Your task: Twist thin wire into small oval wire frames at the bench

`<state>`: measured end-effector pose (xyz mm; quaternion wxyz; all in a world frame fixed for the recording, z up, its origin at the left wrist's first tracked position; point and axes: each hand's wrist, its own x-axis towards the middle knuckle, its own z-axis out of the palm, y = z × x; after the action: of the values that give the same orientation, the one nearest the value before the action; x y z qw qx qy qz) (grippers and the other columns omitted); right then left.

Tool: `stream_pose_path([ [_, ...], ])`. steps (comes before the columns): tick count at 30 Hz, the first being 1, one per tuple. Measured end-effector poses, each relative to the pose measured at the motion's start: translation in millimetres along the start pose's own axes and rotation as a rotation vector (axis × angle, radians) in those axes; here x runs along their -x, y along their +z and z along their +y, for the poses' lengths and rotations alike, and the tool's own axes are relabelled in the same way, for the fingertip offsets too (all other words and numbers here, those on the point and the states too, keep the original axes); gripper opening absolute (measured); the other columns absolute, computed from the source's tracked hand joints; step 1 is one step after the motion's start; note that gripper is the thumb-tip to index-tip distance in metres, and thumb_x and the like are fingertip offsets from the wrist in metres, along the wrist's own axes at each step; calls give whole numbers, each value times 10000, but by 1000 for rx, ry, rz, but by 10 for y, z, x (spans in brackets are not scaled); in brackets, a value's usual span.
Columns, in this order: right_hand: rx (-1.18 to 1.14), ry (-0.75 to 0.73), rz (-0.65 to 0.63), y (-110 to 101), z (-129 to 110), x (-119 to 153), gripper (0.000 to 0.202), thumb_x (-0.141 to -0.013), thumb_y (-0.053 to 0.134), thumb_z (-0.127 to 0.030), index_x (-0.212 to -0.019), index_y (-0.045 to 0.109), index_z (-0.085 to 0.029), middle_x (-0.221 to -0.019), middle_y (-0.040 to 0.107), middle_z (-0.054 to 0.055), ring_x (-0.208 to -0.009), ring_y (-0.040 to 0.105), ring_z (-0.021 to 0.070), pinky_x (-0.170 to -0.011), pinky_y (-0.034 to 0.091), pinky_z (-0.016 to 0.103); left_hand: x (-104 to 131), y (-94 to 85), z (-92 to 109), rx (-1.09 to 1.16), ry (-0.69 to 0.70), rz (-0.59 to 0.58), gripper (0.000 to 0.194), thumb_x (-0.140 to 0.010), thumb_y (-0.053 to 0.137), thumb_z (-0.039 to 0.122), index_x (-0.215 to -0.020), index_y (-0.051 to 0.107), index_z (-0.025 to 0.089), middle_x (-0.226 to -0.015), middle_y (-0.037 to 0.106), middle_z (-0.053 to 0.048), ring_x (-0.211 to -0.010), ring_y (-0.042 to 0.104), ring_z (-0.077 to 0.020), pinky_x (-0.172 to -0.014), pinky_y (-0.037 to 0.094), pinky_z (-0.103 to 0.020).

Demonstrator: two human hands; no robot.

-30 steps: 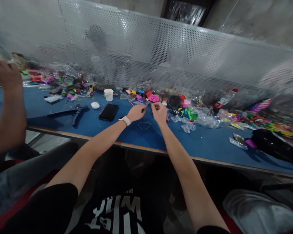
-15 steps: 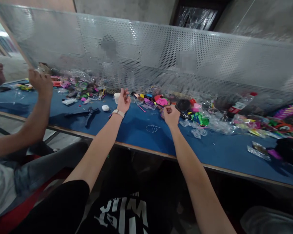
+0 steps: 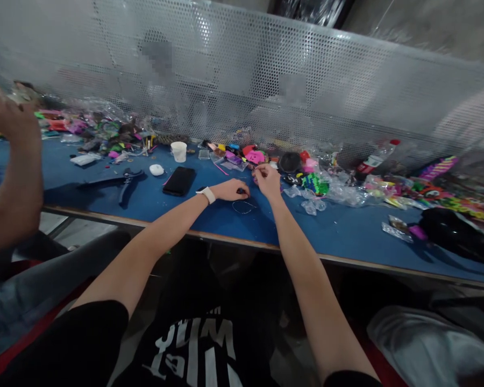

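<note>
Two bare hands over a blue table (image 3: 347,236), ok, but what are they actually on? Start with the left hand (image 3: 232,190) pls.

Left one's low, palm down, fingers curled, with a white wristband (image 3: 207,194) behind it. Nearest thing is a thin pale loop (image 3: 242,213) lying on the table just on the near side of the fingers. Touching or only beside it? Honestly can't tell, and I can't see if anything's tucked in the fingers either.

And the right hand (image 3: 268,181)?

Just beside the left, a bit farther over the table. Thumb and index look bent toward each other like a pinch, but it's too blurry to say whether they meet or have something between them. There's a pink piece (image 3: 254,155) in the pile right beyond those fingertips, and some clear plastic bits (image 3: 314,204) off to the right, near a green sequin-looking thing (image 3: 315,184).

What about the left side of the table?

Black flat case (image 3: 179,181) near the wristband, then a small white lump (image 3: 156,170), a white cup (image 3: 179,151) standing upright farther back, and dark pliers (image 3: 129,176) with the handles spread. Far left there's a co-worker's hand (image 3: 12,115), raised. Perforated metal panel (image 3: 242,70) runs along the back, with a red-capped bottle (image 3: 371,161) tilted near it on the right.
</note>
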<state>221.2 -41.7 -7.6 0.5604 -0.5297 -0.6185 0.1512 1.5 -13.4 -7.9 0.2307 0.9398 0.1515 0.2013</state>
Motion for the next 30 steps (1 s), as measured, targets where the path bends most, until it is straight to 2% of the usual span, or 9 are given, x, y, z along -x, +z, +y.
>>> stream_pose_path([
  [5, 25, -20, -37, 7, 0, 14, 309, -940, 728, -571, -983, 749, -265, -876, 851, 50, -756, 780, 238, -841, 688, 436, 49, -79, -1, 99, 29, -38, 96, -877, 898, 239, -960, 946, 241, -1004, 853, -89, -849, 749, -216, -840, 573, -330],
  [9, 40, -16, -45, 3, -2, 17, 317, -949, 734, -569, -999, 774, -258, -882, 863, 50, -758, 795, 242, -844, 702, 439, 14, -87, 13, 223, -22, -101, 55, -899, 848, 216, -925, 897, 214, -996, 870, -84, -863, 768, -206, -855, 584, -326],
  [11, 37, -11, -25, -11, 0, 2, 344, -954, 741, -594, -1014, 788, -259, -892, 864, 54, -773, 800, 256, -849, 706, 455, 3, -79, 1, 356, -75, -79, 37, -923, 842, 229, -941, 844, 197, -957, 853, -74, -838, 771, -201, -813, 594, -323],
  [14, 47, -22, 70, -42, 16, -41, 405, -971, 734, -644, -1040, 817, -253, -935, 863, 76, -850, 822, 290, -905, 709, 480, 3, -54, -45, 570, -193, 101, 94, -998, 815, 239, -959, 745, 191, -906, 802, -63, -741, 741, -177, -703, 590, -313],
  [17, 53, -24, 165, -68, 47, -76, 474, -997, 697, -667, -1079, 853, -226, -987, 868, 105, -836, 818, 302, -910, 713, 500, -10, -26, -105, 681, -344, 399, 170, -1048, 822, 221, -945, 692, 186, -862, 756, -56, -674, 713, -153, -670, 597, -315],
  [19, 35, -26, 157, -73, 69, -80, 508, -996, 693, -675, -1091, 873, -210, -977, 869, 111, -753, 789, 292, -856, 711, 507, -28, -21, -140, 733, -442, 570, 187, -1047, 859, 213, -965, 696, 173, -864, 745, -56, -675, 725, -155, -689, 621, -333],
  [21, 27, -50, 78, -68, 92, -69, 502, -975, 720, -671, -1086, 894, -213, -982, 873, 106, -695, 758, 270, -810, 696, 489, -40, -33, -161, 791, -512, 687, 144, -1053, 860, 184, -1027, 721, 155, -911, 757, -69, -712, 752, -166, -736, 653, -361],
  [25, 79, -99, -132, -56, 143, -46, 423, -948, 755, -618, -1064, 923, -248, -1024, 870, 85, -660, 711, 229, -763, 647, 448, -37, -95, -165, 887, -538, 814, 57, -1103, 745, 92, -1147, 756, 128, -1035, 785, -100, -804, 798, -166, -842, 694, -376],
  [30, 224, -151, -135, -96, 180, -62, 331, -958, 755, -513, -1014, 939, -243, -936, 816, 84, -758, 699, 258, -847, 622, 469, -29, -154, -120, 888, -485, 843, 125, -1124, 706, 84, -1221, 754, 146, -1162, 792, -115, -810, 812, -150, -865, 707, -365],
])
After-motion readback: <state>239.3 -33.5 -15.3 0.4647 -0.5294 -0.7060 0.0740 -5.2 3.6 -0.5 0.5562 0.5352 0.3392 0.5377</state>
